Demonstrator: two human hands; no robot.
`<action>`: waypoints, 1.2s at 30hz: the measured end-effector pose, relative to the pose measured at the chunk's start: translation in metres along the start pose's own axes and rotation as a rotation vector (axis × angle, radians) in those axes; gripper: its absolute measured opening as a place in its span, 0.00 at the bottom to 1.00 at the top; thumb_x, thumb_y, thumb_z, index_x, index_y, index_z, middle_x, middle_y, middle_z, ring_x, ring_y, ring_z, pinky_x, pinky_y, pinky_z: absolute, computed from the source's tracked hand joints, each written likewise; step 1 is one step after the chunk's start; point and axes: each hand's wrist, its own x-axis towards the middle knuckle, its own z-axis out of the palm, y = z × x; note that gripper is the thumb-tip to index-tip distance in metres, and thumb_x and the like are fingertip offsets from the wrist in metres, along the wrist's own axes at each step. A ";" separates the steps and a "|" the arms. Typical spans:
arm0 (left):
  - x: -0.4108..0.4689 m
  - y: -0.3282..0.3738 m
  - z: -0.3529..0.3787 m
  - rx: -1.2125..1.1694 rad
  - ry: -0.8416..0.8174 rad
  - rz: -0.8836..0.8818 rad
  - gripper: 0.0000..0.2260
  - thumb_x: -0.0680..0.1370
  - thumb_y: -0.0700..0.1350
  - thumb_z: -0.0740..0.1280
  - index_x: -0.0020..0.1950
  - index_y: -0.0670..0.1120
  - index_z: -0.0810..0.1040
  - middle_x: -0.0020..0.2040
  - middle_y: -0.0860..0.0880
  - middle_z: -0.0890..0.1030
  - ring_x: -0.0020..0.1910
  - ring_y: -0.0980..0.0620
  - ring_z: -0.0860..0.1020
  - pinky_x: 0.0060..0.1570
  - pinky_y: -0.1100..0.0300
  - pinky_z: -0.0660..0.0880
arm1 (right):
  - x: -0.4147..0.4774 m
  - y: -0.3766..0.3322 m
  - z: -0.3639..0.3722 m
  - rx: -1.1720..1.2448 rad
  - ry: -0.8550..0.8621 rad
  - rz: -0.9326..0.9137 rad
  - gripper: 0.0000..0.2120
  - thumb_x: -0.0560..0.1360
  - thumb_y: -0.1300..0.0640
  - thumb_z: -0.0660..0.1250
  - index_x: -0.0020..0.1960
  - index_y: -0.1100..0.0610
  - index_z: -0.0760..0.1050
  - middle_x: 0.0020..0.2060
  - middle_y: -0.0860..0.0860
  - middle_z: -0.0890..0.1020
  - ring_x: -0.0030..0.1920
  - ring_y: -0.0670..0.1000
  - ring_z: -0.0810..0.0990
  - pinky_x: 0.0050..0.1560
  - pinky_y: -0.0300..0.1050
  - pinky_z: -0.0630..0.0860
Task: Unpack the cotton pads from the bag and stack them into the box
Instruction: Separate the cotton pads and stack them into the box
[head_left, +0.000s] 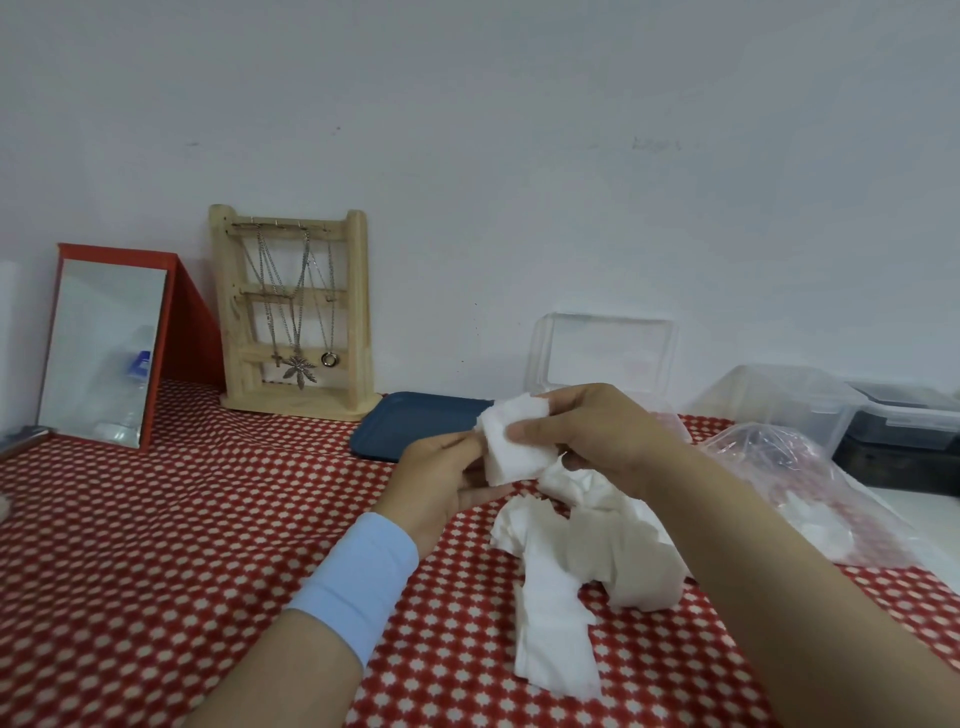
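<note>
Both hands pinch a small stack of cotton pads (514, 449) above the table: left hand (441, 480) at its edge, right hand (602, 436) across its face. Loose pads (582, 556) lie beneath, between the bag (810, 483) and the open box (605, 353). Light and floppy, they probably need squeezing flat.

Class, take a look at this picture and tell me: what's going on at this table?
A person holds a small stack of pads between the left hand and the right hand, above a red tablecloth. A loose heap of pads lies on the cloth below. The plastic bag holds a few more. The clear box stands behind the hands, lid up.
</note>
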 end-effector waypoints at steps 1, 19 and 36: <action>-0.001 0.001 0.001 -0.008 -0.025 -0.006 0.10 0.83 0.42 0.65 0.59 0.39 0.82 0.53 0.40 0.87 0.52 0.45 0.86 0.43 0.57 0.83 | 0.000 0.001 0.002 -0.023 0.026 -0.013 0.11 0.68 0.59 0.81 0.49 0.59 0.86 0.40 0.52 0.85 0.34 0.45 0.78 0.31 0.36 0.71; -0.001 0.000 0.000 0.162 -0.150 0.047 0.13 0.77 0.34 0.72 0.61 0.41 0.81 0.55 0.43 0.86 0.56 0.44 0.85 0.59 0.46 0.81 | 0.001 0.003 -0.014 -0.058 -0.066 0.005 0.07 0.75 0.54 0.75 0.52 0.54 0.86 0.46 0.51 0.88 0.43 0.49 0.83 0.44 0.44 0.76; 0.015 0.036 0.024 0.517 -0.210 0.062 0.26 0.73 0.37 0.78 0.67 0.51 0.75 0.53 0.47 0.87 0.52 0.50 0.86 0.56 0.54 0.82 | -0.003 -0.006 -0.052 -0.237 -0.295 -0.008 0.10 0.76 0.55 0.74 0.54 0.58 0.85 0.48 0.54 0.87 0.51 0.53 0.86 0.55 0.47 0.82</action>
